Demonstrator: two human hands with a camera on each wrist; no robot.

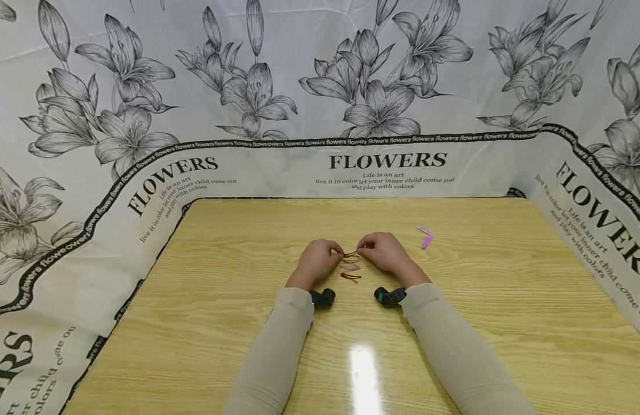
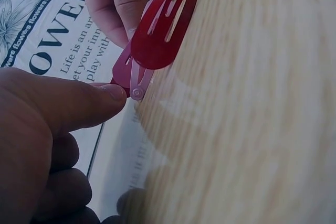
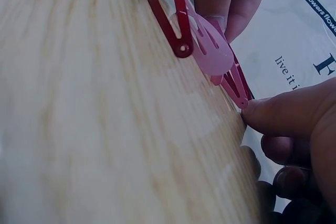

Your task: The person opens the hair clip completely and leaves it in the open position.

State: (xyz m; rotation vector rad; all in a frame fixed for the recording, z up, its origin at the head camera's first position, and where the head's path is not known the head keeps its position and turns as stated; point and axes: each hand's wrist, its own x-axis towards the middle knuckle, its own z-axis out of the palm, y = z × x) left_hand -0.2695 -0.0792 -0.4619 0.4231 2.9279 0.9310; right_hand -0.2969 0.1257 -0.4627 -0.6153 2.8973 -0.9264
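Note:
Left hand (image 1: 318, 262) and right hand (image 1: 387, 253) face each other close over the table. Between their fingertips, a red snap hair clip (image 3: 241, 74) is pinched by one end in each hand. In the left wrist view the left thumb (image 2: 100, 103) presses that clip's end, partly behind a pink hair clip (image 2: 137, 85). Nearer the person, more clips form a short column: a pale pink hair clip (image 3: 212, 53) and a dark red hair clip (image 1: 351, 277) closest. The dark red one looms large in both wrist views.
Two pink-purple pieces, an upper one (image 1: 424, 229) and a lower one (image 1: 427, 240), lie angled together beyond the right hand. The wood-grain table (image 1: 237, 242) meets a flower-printed cloth (image 1: 278, 167) at its back and sides. Each wrist wears a black camera.

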